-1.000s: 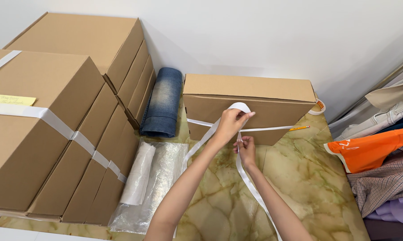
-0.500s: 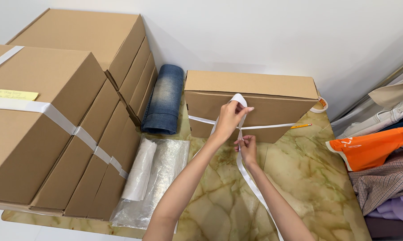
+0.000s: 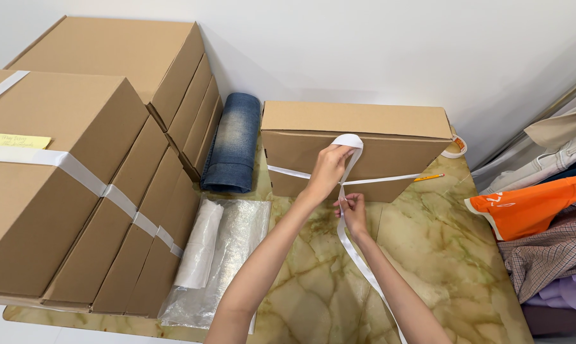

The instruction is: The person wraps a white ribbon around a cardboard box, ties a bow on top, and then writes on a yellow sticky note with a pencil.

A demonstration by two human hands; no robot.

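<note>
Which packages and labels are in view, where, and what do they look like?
Flat brown cardboard box: centre, by the wall; white strap around it, held by left hand and right hand.
Strapped stack of brown boxes: left foreground.
Second stack of brown boxes: back left.
Yellow rectangular paper label: on the front stack.
Clear plastic bags: on the table.

Your white strap (image 3: 348, 191) runs in a thin band across the front of the flat brown cardboard box (image 3: 358, 143) — one end loops up over its top edge, the other trails down across the marble tabletop toward you.
</note>
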